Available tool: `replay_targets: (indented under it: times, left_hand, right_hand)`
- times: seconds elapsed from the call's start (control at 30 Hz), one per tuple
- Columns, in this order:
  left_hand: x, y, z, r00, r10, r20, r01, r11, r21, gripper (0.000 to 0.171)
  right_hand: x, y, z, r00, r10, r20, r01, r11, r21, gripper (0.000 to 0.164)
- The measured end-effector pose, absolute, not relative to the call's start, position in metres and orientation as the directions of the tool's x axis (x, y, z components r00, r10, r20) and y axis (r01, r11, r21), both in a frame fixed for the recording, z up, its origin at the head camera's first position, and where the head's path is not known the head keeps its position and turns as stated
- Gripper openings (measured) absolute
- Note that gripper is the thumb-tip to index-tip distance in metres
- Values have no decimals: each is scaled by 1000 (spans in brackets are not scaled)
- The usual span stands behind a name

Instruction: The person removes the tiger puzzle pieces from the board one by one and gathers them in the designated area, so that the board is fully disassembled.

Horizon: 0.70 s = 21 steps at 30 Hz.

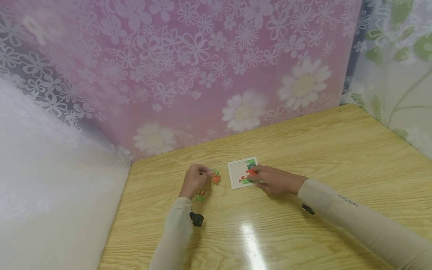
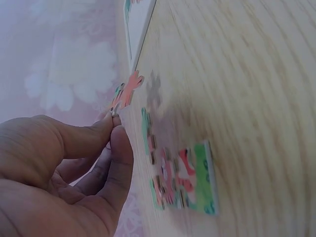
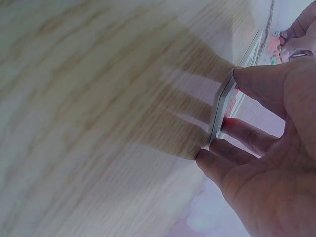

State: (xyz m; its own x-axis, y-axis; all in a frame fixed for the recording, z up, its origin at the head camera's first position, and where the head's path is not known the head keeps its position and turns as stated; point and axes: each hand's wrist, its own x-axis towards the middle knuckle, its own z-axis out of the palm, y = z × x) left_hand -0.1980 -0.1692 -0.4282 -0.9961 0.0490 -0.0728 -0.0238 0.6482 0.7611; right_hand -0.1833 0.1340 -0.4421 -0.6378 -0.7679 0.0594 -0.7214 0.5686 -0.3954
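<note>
My left hand (image 1: pixel 195 179) pinches an orange-red jigsaw piece (image 2: pixel 131 89) between thumb and fingertips, lifted above the table in the left wrist view. Below that hand lie several loose jigsaw pieces (image 2: pixel 190 175), green, red and white; some overlap from this angle. To the right, a square white-rimmed puzzle board (image 1: pixel 236 186) lies on the table, with red and green pieces (image 1: pixel 245 180) fitted along its right and lower parts. My right hand (image 1: pixel 277 180) holds the board by its right side, thumb and fingers on its edge, hiding part of it.
The wooden table (image 1: pixel 324 157) meets a pink flowered curtain (image 1: pixel 189 93) at its back edge. Pale sheeting (image 1: pixel 50 180) hangs on the left and more patterned cloth (image 1: pixel 405 75) on the right. Another loose piece (image 1: pixel 200 195) lies near my left wrist.
</note>
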Motion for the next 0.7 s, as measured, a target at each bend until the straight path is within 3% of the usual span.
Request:
replay_targets:
  times: [0.3,0.7]
  left_hand:
    - [-195,-183,-432,-990,53,-128,-62,657,751,10]
    - [-195,-178,-431,-995,5,-100,-63,742,668,9]
  right_hand:
    - [-182,134,-441,-638,-768,59,-723,571,-389,36]
    - [-182,134,-441,-632,-772,66,-732,566,-379,37]
